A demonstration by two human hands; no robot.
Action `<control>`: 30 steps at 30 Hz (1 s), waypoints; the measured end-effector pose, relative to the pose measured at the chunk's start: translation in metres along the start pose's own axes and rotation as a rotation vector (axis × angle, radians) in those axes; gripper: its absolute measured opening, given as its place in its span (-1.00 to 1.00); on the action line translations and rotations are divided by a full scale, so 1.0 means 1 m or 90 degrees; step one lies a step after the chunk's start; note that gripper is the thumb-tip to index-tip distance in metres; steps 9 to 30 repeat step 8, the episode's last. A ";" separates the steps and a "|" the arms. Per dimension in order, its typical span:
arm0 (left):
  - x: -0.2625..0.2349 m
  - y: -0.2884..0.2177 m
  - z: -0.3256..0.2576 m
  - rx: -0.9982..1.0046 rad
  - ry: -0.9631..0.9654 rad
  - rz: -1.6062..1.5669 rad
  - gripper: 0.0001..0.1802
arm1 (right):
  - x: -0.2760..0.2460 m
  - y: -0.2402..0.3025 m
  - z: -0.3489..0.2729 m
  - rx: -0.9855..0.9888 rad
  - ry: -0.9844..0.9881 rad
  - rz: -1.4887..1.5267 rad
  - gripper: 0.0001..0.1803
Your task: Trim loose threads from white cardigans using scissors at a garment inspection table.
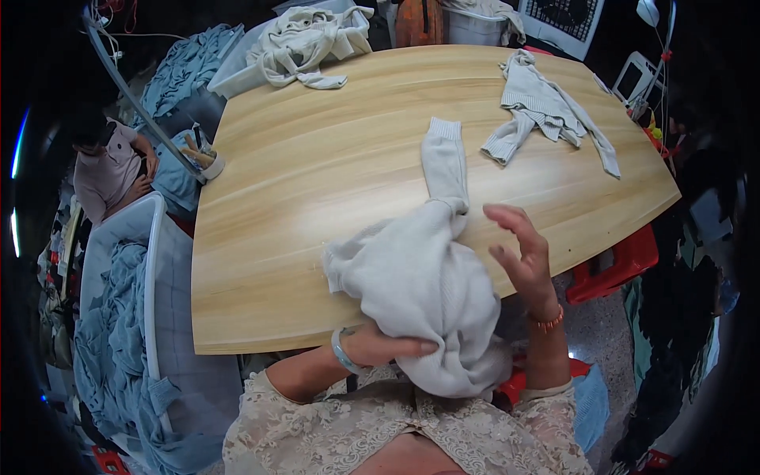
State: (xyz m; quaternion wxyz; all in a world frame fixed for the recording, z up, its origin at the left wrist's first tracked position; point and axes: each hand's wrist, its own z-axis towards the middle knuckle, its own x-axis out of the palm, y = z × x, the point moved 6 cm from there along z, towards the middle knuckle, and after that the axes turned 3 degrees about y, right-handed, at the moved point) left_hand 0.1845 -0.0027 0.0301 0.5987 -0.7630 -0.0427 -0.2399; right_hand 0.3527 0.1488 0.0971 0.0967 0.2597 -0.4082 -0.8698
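Work surface: a pale wooden table [317, 174], set in a dim room. White bins of blue garments [119, 332] stand along its left side, where a seated person [103, 162] works. A cream sweater [546, 107] lies far right, another pale garment [305, 39] at the far edge. The white sweater [419, 269] bunches at the near edge, one sleeve stretched forward. Left hand [384, 344] presses its underside, fingers closed against the fabric; right hand [522, 253] hovers beside it, fingers spread, holding nothing

table [261, 237] left bare; grey sweater [546, 107] blocks far right; pale sweater [419, 277] blocks near edge
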 end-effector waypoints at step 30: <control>-0.014 -0.024 -0.009 0.086 -0.083 0.168 -0.21 | 0.068 -0.038 -0.067 0.365 0.179 0.711 -0.45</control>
